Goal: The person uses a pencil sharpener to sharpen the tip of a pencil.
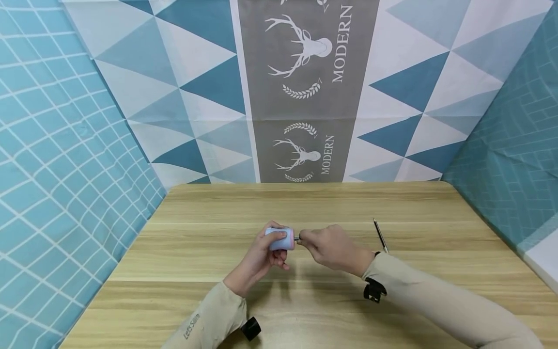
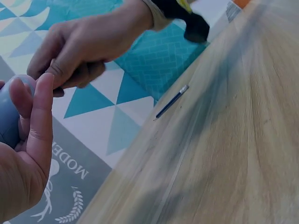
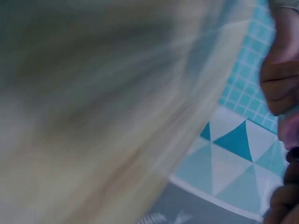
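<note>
A small light blue cylinder with a pink rim, which looks like a hand-crank pencil sharpener (image 1: 280, 239), is held above the table, lying sideways. My left hand (image 1: 257, 254) grips its body, thumb and forefinger along the near side, other fingers curled beneath. From the pink end a short metal rod (image 1: 297, 238) sticks out, and the fingertips of my right hand (image 1: 334, 248) pinch its outer end. In the left wrist view the blue body (image 2: 8, 116) is partly hidden by fingers. The right wrist view catches only the pink end (image 3: 291, 131) between both hands.
A dark pencil (image 1: 380, 236) lies on the wooden table (image 1: 196, 264), just beyond the right wrist. Patterned cloth (image 1: 209, 87) hangs behind the table's far edge, with blue cloths at both sides. A white surface (image 1: 540, 257) stands at the right edge.
</note>
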### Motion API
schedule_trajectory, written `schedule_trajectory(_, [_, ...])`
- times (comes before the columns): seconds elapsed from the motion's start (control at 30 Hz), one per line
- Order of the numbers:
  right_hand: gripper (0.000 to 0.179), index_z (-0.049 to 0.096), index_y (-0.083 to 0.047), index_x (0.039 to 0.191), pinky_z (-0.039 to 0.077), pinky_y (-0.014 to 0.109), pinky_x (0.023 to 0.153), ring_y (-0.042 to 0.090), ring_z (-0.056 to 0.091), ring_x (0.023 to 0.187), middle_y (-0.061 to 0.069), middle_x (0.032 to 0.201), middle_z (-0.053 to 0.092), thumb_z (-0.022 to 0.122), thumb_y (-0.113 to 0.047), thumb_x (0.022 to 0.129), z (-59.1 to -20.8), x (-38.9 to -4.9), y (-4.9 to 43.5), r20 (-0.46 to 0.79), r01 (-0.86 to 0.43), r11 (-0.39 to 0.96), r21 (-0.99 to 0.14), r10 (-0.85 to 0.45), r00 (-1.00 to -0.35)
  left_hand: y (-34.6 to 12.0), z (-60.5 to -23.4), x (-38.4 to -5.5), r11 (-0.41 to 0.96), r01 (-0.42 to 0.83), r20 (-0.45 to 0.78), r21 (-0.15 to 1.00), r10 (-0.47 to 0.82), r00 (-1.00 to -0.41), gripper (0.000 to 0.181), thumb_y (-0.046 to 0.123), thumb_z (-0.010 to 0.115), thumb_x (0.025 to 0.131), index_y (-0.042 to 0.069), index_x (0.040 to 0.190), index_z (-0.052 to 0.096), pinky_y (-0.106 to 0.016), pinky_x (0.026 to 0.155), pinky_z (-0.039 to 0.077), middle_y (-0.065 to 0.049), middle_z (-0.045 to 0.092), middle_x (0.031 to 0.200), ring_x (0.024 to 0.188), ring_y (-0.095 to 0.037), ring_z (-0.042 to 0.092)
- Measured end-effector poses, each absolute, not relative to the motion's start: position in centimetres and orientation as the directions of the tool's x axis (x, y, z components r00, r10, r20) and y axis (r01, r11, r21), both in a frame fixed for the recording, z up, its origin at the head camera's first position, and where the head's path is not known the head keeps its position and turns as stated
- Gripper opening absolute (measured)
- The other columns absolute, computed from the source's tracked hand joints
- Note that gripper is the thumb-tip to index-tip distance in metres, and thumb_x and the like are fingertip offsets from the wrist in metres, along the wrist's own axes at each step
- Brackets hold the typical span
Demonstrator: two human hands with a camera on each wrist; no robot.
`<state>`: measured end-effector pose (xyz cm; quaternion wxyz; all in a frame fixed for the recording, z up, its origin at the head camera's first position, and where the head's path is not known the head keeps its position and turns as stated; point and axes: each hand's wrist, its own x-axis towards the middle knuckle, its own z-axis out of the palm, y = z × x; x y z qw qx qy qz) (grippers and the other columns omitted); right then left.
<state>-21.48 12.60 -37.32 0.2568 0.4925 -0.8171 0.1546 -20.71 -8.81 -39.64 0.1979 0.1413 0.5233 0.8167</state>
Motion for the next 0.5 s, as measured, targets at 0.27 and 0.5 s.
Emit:
schedule_trajectory(0.27, [0.027,0.054,-0.005,0.081,0.013,0.022,0.038,0.006,0.016,0.041,-0.006,0.053,0.026,0.048,-0.02,0.103,-34.8,-22.6,12.9,-0.317,0.081,0.35,-0.933,-0.696,-0.645,-8.9,-39.7,-20.9,-0.32,-0.153,0.026,0.935,0.493,-0.87,0.008,0.015,0.055,0.093,0.012,0.1,0.052,-0.031,0.046,0.058,-0.003,0.06,0.058,0.043,-0.007,0.057])
schedule_trajectory(0.5, [0.026,0.06,-0.006,0.092,0.018,0.022,0.04,0.007,0.022,0.044,-0.006,0.056,0.031,0.044,-0.022,0.106,-34.4,-22.2,13.5,-0.284,-0.051,0.411,-0.91,-0.71,-0.645,-8.9,-39.6,-20.9,-0.299,-0.166,0.016,0.94,0.524,-0.852,0.009,0.015,0.054,0.094,0.013,0.103,0.053,-0.031,0.047,0.059,-0.003,0.06,0.06,0.045,-0.008,0.057])
